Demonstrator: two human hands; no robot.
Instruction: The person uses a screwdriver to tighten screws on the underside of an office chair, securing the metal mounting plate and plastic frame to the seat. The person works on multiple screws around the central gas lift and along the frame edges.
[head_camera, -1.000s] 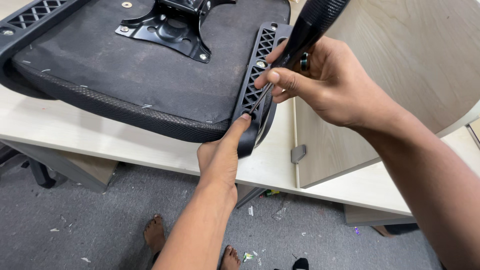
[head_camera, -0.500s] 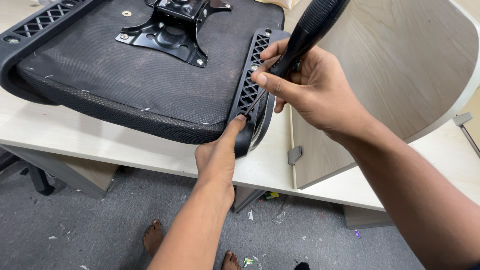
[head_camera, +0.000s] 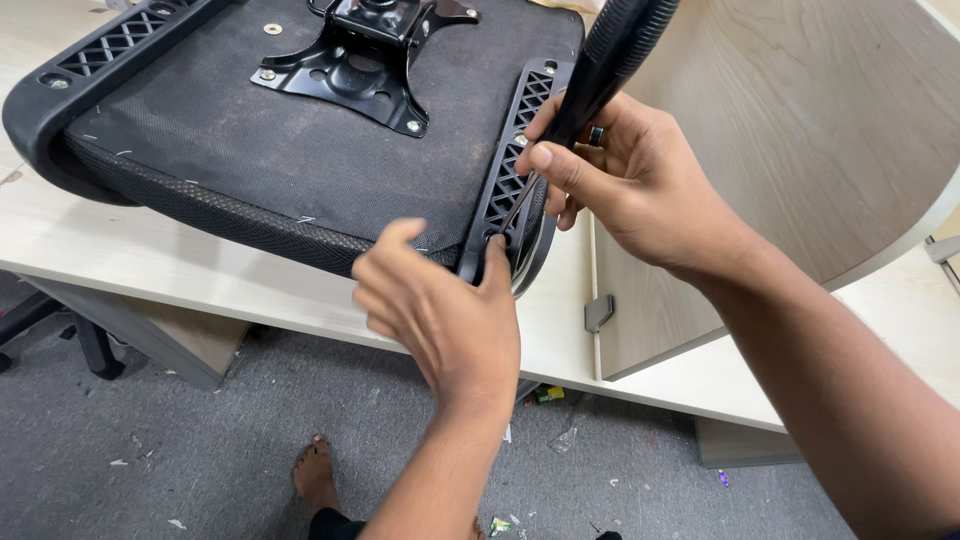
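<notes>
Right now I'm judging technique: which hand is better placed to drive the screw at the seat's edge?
Right hand: it grips the screwdriver, tip at the black side bracket. Left hand only steadies the seat.

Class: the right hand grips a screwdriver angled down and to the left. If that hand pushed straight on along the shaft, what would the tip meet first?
Most likely the black plastic side rail of the upturned seat: the right hand aims the screwdriver at a spot on it, just above the left hand. Exact contact is unclear.
</notes>
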